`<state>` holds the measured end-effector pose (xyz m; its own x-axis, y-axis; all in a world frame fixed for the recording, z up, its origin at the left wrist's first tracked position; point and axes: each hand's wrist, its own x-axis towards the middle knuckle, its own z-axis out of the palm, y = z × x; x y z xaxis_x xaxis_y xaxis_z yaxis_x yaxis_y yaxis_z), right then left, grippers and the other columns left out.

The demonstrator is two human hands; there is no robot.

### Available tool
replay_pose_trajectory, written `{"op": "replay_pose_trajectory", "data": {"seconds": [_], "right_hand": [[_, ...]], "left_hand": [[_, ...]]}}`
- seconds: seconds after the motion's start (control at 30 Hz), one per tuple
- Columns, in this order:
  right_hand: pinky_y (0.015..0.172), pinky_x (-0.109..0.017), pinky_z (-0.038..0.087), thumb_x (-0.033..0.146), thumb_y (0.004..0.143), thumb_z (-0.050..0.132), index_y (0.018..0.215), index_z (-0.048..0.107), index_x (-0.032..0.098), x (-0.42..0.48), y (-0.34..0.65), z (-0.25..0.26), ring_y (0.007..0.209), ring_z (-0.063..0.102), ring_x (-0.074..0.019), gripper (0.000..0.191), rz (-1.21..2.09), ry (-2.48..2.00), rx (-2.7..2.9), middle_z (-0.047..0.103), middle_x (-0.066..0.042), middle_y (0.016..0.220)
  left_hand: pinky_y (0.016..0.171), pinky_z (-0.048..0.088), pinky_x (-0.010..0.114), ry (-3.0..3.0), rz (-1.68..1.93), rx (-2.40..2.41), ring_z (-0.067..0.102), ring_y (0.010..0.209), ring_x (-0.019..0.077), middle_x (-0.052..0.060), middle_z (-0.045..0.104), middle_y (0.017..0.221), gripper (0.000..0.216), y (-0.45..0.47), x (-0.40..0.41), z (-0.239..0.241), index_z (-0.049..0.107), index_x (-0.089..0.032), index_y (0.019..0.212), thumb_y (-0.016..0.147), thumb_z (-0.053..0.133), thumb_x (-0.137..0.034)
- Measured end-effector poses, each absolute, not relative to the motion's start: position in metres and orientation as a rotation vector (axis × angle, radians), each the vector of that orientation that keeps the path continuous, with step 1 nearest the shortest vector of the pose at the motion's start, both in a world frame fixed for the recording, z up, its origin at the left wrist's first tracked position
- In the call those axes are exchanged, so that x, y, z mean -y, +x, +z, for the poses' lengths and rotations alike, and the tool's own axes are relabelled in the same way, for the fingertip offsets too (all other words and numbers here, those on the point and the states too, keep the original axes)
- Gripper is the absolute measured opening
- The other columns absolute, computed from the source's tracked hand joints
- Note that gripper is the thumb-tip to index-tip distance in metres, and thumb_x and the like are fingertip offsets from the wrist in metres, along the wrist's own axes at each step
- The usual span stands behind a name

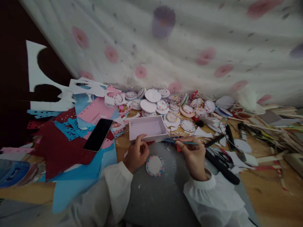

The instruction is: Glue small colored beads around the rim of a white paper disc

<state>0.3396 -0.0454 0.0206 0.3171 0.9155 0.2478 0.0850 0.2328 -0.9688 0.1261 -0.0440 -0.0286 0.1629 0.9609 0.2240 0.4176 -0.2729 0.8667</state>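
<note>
My left hand [137,154] is loosely bent, with the index finger apart from the others and over the front edge of a shallow white box [148,126]. Whether it touches the box I cannot tell. My right hand [194,156] pinches a thin blue stick-like tool [189,142] between thumb and fingers, its far end pointing left along the box's front. Between my hands a small round white disc [155,165] with a pink and blue beaded rim lies flat on the grey mat [161,198].
Many decorated white discs [162,105] are piled behind the box. At left lie a black phone [98,135], red sheet [63,145], blue sheets [71,189] and a plastic bottle [16,173]. Scissors [221,157], a black-handled tool [222,167] and paper scraps crowd the right.
</note>
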Motion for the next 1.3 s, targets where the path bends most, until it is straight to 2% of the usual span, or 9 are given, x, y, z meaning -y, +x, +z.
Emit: {"op": "replay_pose_trajectory", "data": {"seconds": [0.1, 0.17, 0.3, 0.37, 0.57, 1.3], "right_hand": [[0.065, -0.031, 0.053, 0.025, 0.068, 0.08, 0.071, 0.066, 0.021, 0.055, 0.335, 0.011, 0.071, 0.069, -0.0184, 0.015, 0.838, -1.119, 1.042, 0.071, 0.0, 0.072], [0.065, -0.03, 0.054, 0.024, 0.068, 0.08, 0.071, 0.065, 0.021, 0.059, 0.33, 0.005, 0.071, 0.07, -0.0181, 0.015, 0.858, -1.091, 1.037, 0.071, 0.0, 0.071], [0.064, -0.03, 0.054, 0.024, 0.067, 0.08, 0.07, 0.065, 0.021, 0.065, 0.323, -0.003, 0.07, 0.07, -0.0187, 0.016, 0.904, -1.088, 1.059, 0.072, -0.001, 0.071], [0.066, -0.031, 0.054, 0.024, 0.067, 0.08, 0.071, 0.065, 0.021, 0.068, 0.322, -0.005, 0.071, 0.07, -0.0189, 0.016, 0.923, -1.08, 1.059, 0.072, -0.001, 0.071], [0.066, -0.03, 0.053, 0.023, 0.068, 0.08, 0.071, 0.064, 0.022, 0.072, 0.323, -0.007, 0.071, 0.07, -0.018, 0.016, 0.931, -1.07, 1.044, 0.071, 0.0, 0.071], [0.069, -0.031, 0.051, 0.028, 0.07, 0.079, 0.076, 0.064, 0.022, 0.073, 0.325, -0.004, 0.074, 0.068, -0.0174, 0.017, 0.912, -1.115, 1.003, 0.071, 0.0, 0.075]], "left_hand": [[0.068, 0.047, 0.023, 1.779, 1.213, -1.249, 0.061, 0.078, 0.0128, 0.003, 0.065, 0.09, 0.056, 0.127, 0.042, -0.031, 0.031, -0.022, 0.138, 0.086, 0.05, -0.011], [0.07, 0.048, 0.024, 1.783, 1.31, -1.201, 0.062, 0.083, 0.0138, 0.005, 0.064, 0.094, 0.053, 0.127, 0.041, -0.031, 0.034, -0.021, 0.137, 0.087, 0.05, -0.012], [0.073, 0.048, 0.027, 1.935, 1.34, -1.108, 0.059, 0.082, 0.0149, 0.005, 0.061, 0.089, 0.022, 0.126, 0.041, -0.024, 0.057, -0.019, 0.109, 0.088, 0.051, -0.013], [0.078, 0.048, 0.03, 2.004, 1.315, -1.052, 0.058, 0.087, 0.0165, 0.005, 0.06, 0.089, 0.014, 0.125, 0.041, -0.02, 0.062, -0.018, 0.096, 0.087, 0.053, -0.012], [0.089, 0.045, 0.035, 1.992, 1.179, -0.953, 0.057, 0.097, 0.0185, 0.006, 0.058, 0.094, 0.014, 0.127, 0.042, -0.017, 0.065, -0.018, 0.094, 0.086, 0.055, -0.01], [0.079, 0.048, 0.032, 1.827, 1.179, -0.924, 0.059, 0.086, 0.0171, 0.005, 0.061, 0.087, 0.004, 0.131, 0.037, -0.025, 0.066, -0.018, 0.083, 0.085, 0.062, -0.018]]}}
